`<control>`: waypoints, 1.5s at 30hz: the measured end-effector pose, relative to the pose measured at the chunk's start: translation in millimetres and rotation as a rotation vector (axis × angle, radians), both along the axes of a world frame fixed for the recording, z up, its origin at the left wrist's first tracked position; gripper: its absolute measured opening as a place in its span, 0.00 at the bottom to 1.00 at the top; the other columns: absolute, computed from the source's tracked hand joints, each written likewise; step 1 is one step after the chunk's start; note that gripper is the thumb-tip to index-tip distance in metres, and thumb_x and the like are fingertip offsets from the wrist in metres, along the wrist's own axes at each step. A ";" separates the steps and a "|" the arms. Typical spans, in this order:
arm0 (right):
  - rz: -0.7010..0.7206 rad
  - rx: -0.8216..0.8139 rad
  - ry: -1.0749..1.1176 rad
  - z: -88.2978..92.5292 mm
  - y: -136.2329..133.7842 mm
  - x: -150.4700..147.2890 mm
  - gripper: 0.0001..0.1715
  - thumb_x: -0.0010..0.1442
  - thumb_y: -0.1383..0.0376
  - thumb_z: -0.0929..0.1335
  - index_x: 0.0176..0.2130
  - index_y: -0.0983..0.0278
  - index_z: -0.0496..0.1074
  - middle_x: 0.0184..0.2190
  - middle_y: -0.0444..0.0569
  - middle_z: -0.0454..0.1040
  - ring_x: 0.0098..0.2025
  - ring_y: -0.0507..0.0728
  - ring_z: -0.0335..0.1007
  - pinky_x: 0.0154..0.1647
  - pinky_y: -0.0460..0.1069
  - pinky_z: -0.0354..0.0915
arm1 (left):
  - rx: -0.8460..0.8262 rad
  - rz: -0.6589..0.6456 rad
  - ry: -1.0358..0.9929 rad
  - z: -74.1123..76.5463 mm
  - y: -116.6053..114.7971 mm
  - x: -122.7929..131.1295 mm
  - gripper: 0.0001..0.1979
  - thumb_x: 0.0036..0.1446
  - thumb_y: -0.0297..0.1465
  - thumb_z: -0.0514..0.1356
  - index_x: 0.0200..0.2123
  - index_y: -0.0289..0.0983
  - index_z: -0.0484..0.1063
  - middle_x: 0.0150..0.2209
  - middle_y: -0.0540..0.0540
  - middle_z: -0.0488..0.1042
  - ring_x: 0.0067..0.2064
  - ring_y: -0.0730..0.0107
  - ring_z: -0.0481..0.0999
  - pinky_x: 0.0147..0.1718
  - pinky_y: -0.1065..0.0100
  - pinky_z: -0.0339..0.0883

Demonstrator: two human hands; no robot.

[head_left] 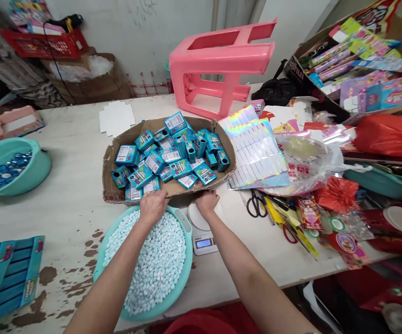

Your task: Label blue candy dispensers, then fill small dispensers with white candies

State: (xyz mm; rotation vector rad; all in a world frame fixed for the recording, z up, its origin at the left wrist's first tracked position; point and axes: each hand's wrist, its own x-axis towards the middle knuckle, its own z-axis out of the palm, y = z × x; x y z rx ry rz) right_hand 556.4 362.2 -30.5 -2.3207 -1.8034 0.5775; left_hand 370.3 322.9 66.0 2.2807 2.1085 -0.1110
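Observation:
A shallow cardboard box [108, 162] full of small blue candy boxes [171, 155] is in the middle of the table. My left hand [152, 207] grips its near rim, fingers folded over the edge. Farther right along the same side, my right hand [207, 203] is closed at the box's lower edge, its fingertips partly hidden. Under my left forearm sits a turquoise basin [186, 273] of pale blue and white candies [157, 264]. A small digital scale [204, 243] with a lit display lies beneath my right wrist, partly covered by the arm.
A pink plastic stool [218, 58] lies on its side behind the box. Holographic sticker sheets [256, 153], black scissors [256, 204] and assorted packaging crowd the right. At left are a basin [30, 174] of shiny blue pieces and flat blue printed cartons [9, 278].

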 end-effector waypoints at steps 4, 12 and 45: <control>-0.043 -0.137 -0.045 -3.7 12.5 -3.7 0.17 0.54 0.61 0.63 0.40 0.65 0.75 0.40 0.60 0.73 0.47 0.66 0.60 0.43 0.58 0.51 | 0.014 0.006 -0.043 -1.3 -2.9 0.4 0.12 0.59 0.38 0.51 0.35 0.38 0.70 0.34 0.41 0.74 0.42 0.57 0.71 0.40 0.61 0.57; 0.038 -0.201 -0.068 5.1 -0.1 2.2 0.14 0.51 0.65 0.65 0.37 0.65 0.75 0.38 0.57 0.74 0.46 0.64 0.64 0.41 0.55 0.53 | -0.149 -0.002 -0.466 9.2 14.7 -25.6 0.21 0.57 0.47 0.50 0.46 0.43 0.69 0.44 0.45 0.74 0.45 0.60 0.71 0.41 0.64 0.61; 0.317 0.379 0.895 111.6 -143.3 9.2 0.24 0.59 0.64 0.66 0.55 0.60 0.62 0.48 0.54 0.67 0.47 0.58 0.65 0.47 0.56 0.65 | -0.118 0.954 -2.120 63.4 -79.7 -3.8 0.15 0.51 0.35 0.55 0.42 0.36 0.68 0.39 0.42 0.76 0.40 0.59 0.77 0.40 0.57 0.70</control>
